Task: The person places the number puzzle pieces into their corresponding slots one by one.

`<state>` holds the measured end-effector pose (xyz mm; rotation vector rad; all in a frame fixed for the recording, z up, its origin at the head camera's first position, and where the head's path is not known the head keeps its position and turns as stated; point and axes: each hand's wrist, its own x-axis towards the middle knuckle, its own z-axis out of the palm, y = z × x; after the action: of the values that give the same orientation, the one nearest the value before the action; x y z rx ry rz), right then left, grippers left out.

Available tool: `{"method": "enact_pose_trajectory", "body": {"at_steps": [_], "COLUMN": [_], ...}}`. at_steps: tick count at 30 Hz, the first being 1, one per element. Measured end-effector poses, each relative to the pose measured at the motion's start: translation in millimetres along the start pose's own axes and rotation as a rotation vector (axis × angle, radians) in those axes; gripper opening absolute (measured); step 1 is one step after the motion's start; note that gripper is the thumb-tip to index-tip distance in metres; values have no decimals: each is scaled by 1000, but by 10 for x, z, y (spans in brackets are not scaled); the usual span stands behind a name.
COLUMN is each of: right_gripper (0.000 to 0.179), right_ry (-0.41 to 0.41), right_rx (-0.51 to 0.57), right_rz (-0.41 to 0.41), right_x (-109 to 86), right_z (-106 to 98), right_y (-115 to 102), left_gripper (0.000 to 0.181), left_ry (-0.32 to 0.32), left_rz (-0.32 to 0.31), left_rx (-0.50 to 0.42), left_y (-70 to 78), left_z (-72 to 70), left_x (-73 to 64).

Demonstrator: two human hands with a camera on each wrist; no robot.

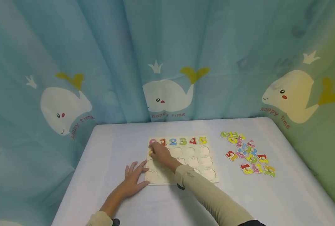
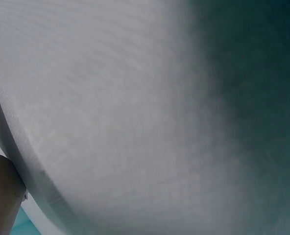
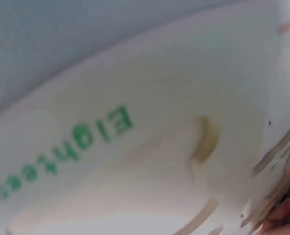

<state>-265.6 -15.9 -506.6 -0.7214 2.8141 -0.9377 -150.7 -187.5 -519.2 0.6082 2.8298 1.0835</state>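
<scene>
A wooden number puzzle board [image 1: 186,152] lies on the table, with colored pieces 0 to 5 along its top row. My right hand [image 1: 161,153] reaches over the board and pinches a yellow number piece [image 1: 150,153] at the left end of the second row; the fingers hide most of it. In the right wrist view, fingertips [image 3: 280,213] show at the right edge, above the board's cut-outs. My left hand [image 1: 133,180] rests with spread fingers by the board's left edge, its fingertips touching it. The left wrist view shows mostly blurred white cloth.
Several loose number pieces [image 1: 250,150] with small knobs lie in a pile on the white table [image 1: 114,138], right of the board. Lower rows of the board have bare recesses. A blue curtain [image 1: 108,62] with whale prints hangs behind the table.
</scene>
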Motion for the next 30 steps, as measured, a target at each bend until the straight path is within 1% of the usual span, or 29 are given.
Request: {"method": "enact_pose_trajectory", "body": {"at_steps": [3,5,7,10,13,16,19,21,26,30], "right_gripper": [37,41,41,37,32,30,29,27,26,25], "right_ry": [-62,-72,-44,26,83,129,187,209,214,254], "right_rx": [37,89,134,190,205,220,215,210,161,95], "right_rz": [15,41,52,51,40,69,106,124,176,197], "right_x": [-43,-89,-132,-190,-259,-368,-509,-591,-801,-979], "right_z": [-20,-69,-134,-285,-458,-646,-808,-907,-1126,-1302], "right_y": [18,60,149,317,507,693,895,1006,1248,1492], "left_gripper": [75,76,76,75,74,73,74,68,51,48], "left_ry": [-18,-35,-44,-48,-43,-35,-26,-15,-2,-16], "left_rz": [-21,-40,-55,-73,-89,-93,-76,-72,-77,-73], "left_rx": [-11,-15,-10,4,13,22,32,39,43,39], "left_y": [-7,-8,-5,5,25,39,46,41,24,16], "left_z": [16,30,39,30,6,-18,-29,-37,-34,5], "left_x": [-45,-62,-62,-46,-25,7,34,33,6,3]}}
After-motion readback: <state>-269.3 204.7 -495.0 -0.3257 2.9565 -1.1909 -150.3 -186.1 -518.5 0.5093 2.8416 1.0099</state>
